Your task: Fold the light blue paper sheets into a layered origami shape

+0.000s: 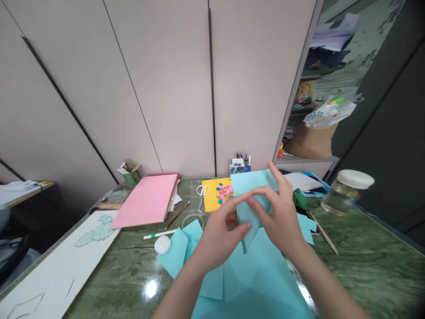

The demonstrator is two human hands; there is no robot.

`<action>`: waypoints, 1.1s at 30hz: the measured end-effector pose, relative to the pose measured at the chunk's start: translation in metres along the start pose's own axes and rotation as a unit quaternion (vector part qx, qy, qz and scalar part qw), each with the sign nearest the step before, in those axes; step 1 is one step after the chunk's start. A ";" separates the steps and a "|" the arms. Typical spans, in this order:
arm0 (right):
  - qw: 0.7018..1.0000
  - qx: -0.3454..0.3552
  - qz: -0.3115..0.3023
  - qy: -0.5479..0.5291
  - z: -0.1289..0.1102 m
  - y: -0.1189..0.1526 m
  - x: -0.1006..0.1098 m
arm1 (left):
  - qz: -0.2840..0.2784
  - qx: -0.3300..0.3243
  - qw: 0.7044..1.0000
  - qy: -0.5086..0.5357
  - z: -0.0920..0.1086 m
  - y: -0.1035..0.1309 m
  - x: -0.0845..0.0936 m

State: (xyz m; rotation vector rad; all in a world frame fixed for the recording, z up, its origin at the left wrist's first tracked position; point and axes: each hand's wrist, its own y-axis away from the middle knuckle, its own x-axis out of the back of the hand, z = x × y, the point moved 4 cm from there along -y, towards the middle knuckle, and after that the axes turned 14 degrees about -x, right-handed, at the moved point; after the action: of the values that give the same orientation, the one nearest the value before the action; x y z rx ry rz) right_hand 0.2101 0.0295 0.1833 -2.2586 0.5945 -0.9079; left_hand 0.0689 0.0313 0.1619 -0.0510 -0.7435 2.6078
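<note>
Jointly, the left hand (219,235) and right hand (283,217) pinched the folded turquoise paper (248,218); presumably light and easily creased, it probably suited fingertip holds along its edges.

The green, marbled bench (113,274) shines under a light; a white sheet (66,261) with drawn cactus shapes lies along its left side; rightward come a dark red pencil (178,215), a white pen (159,235) and a yellow sheet (208,204); a wooden stick (327,237) lies right, near a white-lidded jar (343,195).
</note>
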 end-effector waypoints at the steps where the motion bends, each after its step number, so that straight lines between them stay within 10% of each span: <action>1: 1.000 0.002 0.003 0.001 0.000 0.000 0.000 | 0.000 -0.002 1.000 0.004 0.000 0.000 0.000; 19: 0.999 0.001 0.048 0.012 0.000 0.003 0.001 | 0.004 0.009 1.000 0.002 0.001 0.001 -0.003; 33: 0.980 -0.099 0.003 -0.172 0.015 -0.003 0.000 | 0.057 0.025 0.997 0.054 -0.004 -0.004 0.008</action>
State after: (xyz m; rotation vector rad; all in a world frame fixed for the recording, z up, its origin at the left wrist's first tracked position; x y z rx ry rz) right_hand 0.2222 0.0371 0.1766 -2.5141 0.5525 -0.4508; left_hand 0.0635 0.0397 0.1616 -0.2239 -0.6541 2.7058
